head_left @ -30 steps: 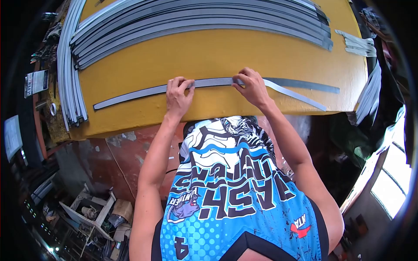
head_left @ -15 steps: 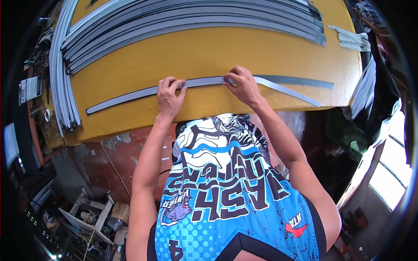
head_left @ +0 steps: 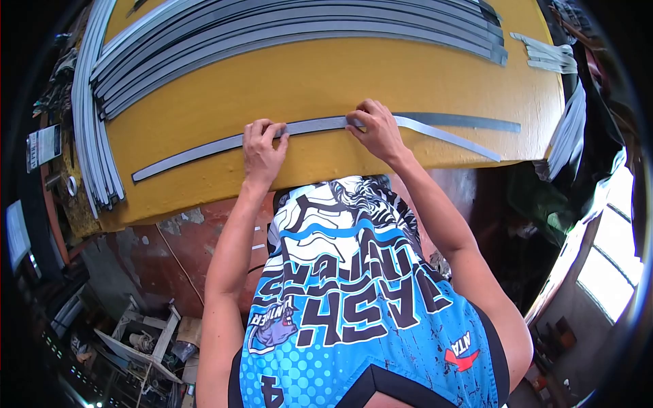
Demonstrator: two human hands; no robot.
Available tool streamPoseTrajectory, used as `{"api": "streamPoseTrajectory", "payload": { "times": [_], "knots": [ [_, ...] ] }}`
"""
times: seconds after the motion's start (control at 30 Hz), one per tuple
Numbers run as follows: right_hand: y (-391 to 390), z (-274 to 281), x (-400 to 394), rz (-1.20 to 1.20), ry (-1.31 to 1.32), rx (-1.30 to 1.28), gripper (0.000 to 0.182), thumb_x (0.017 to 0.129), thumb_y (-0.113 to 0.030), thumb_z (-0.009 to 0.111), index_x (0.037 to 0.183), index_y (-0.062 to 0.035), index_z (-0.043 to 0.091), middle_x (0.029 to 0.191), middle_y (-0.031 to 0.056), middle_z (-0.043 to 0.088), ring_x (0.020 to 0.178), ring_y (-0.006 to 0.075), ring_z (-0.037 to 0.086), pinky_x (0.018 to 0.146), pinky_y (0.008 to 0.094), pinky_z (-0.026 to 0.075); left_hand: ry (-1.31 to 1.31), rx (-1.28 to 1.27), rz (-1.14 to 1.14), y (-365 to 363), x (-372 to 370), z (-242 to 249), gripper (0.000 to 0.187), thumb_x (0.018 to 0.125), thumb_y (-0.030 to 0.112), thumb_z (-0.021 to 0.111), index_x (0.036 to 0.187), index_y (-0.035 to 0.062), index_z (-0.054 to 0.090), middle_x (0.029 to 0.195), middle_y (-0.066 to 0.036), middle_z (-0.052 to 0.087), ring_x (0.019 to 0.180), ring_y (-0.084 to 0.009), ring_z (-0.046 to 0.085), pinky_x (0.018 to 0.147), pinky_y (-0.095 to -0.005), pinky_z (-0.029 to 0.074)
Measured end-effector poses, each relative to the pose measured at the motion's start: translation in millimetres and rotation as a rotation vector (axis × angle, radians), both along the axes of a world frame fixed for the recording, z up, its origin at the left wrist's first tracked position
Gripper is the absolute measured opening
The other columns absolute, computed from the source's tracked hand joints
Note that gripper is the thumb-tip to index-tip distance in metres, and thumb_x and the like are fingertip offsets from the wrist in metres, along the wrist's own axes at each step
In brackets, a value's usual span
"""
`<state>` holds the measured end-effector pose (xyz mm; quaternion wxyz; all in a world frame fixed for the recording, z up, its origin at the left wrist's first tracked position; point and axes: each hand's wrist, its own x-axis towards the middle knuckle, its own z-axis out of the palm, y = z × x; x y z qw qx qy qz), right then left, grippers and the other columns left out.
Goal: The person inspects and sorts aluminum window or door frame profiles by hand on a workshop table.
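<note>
A narrow light grey strip (head_left: 197, 156) lies along a darker grey strip (head_left: 469, 122) on the yellow tabletop. From the left end to my right hand the two are layered, with a thin dark edge showing. Beyond that hand they part, the light one angling toward the table's front edge. My left hand (head_left: 264, 151) is closed, thumb and fingers pinching at the layered strips. Farther right, my right hand (head_left: 375, 130) pinches the light strip where the two separate. The fingertips partly hide the strips beneath them.
Several long grey strips (head_left: 292, 42) lie in rows across the far side of the yellow table (head_left: 326, 80). A bundle of pale strips (head_left: 88, 129) hangs over its left edge; more strips (head_left: 568, 132) drape off the right corner. A wooden crate (head_left: 146, 340) stands on the floor.
Both hands keep their pinch on the strips in nearly the same place. The whole view has shifted slightly; the strips lie as before.
</note>
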<state>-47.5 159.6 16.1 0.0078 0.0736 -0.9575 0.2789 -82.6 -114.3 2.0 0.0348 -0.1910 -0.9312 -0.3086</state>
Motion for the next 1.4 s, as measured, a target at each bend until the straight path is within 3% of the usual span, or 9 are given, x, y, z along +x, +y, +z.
{"api": "streamPoseTrajectory", "payload": {
  "times": [0.2, 0.4, 0.6, 0.83, 0.93, 1.03, 1.2, 1.27, 1.4],
  "knots": [
    [0, -1, -1, -0.015, -0.002, -0.001, 0.016, 0.078, -0.018, 0.077, 0.091, -0.0091, 0.073, 0.098, 0.0071, 0.061, 0.098, 0.0265, 0.058, 0.088, 0.0391, 0.046, -0.021, -0.014, 0.015, 8, -1, -5, 0.017, 0.079, 0.01, 0.072, 0.094, 0.0033, 0.07, 0.102, -0.01, 0.06, 0.103, -0.0294, 0.055, 0.09, -0.0418, 0.046],
    [1, -1, -4, -0.004, -0.038, -0.015, 0.019, 0.078, -0.018, 0.078, 0.094, -0.0081, 0.073, 0.099, 0.0087, 0.061, 0.098, 0.0281, 0.059, 0.088, 0.0397, 0.048, -0.051, -0.002, 0.034, 11, 0, 2, 0.019, 0.078, 0.013, 0.075, 0.093, 0.0044, 0.07, 0.101, -0.01, 0.06, 0.102, -0.0294, 0.055, 0.091, -0.0425, 0.046],
    [0, -3, -5, -0.016, -0.047, -0.037, 0.014, 0.077, -0.019, 0.078, 0.087, -0.0099, 0.073, 0.098, 0.0075, 0.062, 0.098, 0.0269, 0.06, 0.089, 0.0397, 0.048, -0.068, -0.032, 0.047, 14, -3, 2, 0.021, 0.076, 0.02, 0.08, 0.093, 0.0084, 0.072, 0.099, -0.009, 0.06, 0.098, -0.0276, 0.055, 0.088, -0.0408, 0.046],
    [-2, -2, -8, -0.039, -0.084, -0.03, 0.014, 0.077, -0.02, 0.078, 0.086, -0.0101, 0.073, 0.098, 0.0074, 0.063, 0.099, 0.0267, 0.06, 0.089, 0.039, 0.048, -0.057, -0.153, 0.039, 30, -6, 12, 0.022, 0.076, 0.017, 0.078, 0.094, 0.0057, 0.072, 0.099, -0.009, 0.062, 0.099, -0.028, 0.056, 0.089, -0.041, 0.047],
    [-4, -4, -9, -0.038, -0.1, -0.024, 0.015, 0.076, -0.021, 0.078, 0.086, -0.0099, 0.073, 0.098, 0.0076, 0.063, 0.099, 0.0266, 0.06, 0.089, 0.0389, 0.048, -0.107, 0.01, -0.163, 61, -3, 8, 0.023, 0.079, 0.01, 0.073, 0.101, 0.0018, 0.072, 0.106, -0.013, 0.065, 0.102, -0.0306, 0.06, 0.091, -0.0395, 0.05],
    [-2, -4, -10, -0.01, -0.089, -0.031, 0.017, 0.077, -0.021, 0.078, 0.088, -0.0094, 0.073, 0.099, 0.0083, 0.063, 0.099, 0.0275, 0.061, 0.087, 0.0394, 0.049, -0.095, 0.068, -0.19, 96, 4, 2, 0.023, 0.08, 0.008, 0.072, 0.103, 0.0022, 0.072, 0.105, -0.013, 0.065, 0.101, -0.0302, 0.06, 0.09, -0.0386, 0.051],
    [32, 20, 1, -0.052, -0.087, -0.11, 0.025, 0.079, -0.021, 0.077, 0.099, -0.008, 0.071, 0.1, 0.0105, 0.063, 0.097, 0.0308, 0.063, 0.083, 0.0421, 0.05, -0.079, 0.063, -0.13, 103, 8, -7, 0.022, 0.079, 0.008, 0.073, 0.1, 0.0022, 0.073, 0.103, -0.012, 0.065, 0.099, -0.0292, 0.061, 0.087, -0.039, 0.052],
    [67, 27, 8, -0.09, -0.211, -0.148, 0.026, 0.081, -0.02, 0.076, 0.104, -0.0089, 0.07, 0.102, 0.0109, 0.065, 0.097, 0.0319, 0.064, 0.084, 0.0416, 0.051, -0.064, 0.044, -0.114, 106, 7, -3, 0.022, 0.078, 0.009, 0.074, 0.099, 0.0028, 0.074, 0.102, -0.012, 0.065, 0.098, -0.0286, 0.061, 0.086, -0.0389, 0.052],
    [121, 43, 17, -0.057, -0.292, -0.05, 0.024, 0.082, -0.02, 0.076, 0.103, -0.0097, 0.071, 0.1, 0.0099, 0.065, 0.095, 0.0307, 0.064, 0.084, 0.0412, 0.051, -0.045, 0.032, -0.087, 112, 11, 5, 0.023, 0.078, 0.012, 0.076, 0.099, 0.0046, 0.074, 0.1, -0.011, 0.064, 0.097, -0.0285, 0.061, 0.085, -0.0382, 0.052]
  ]
}}
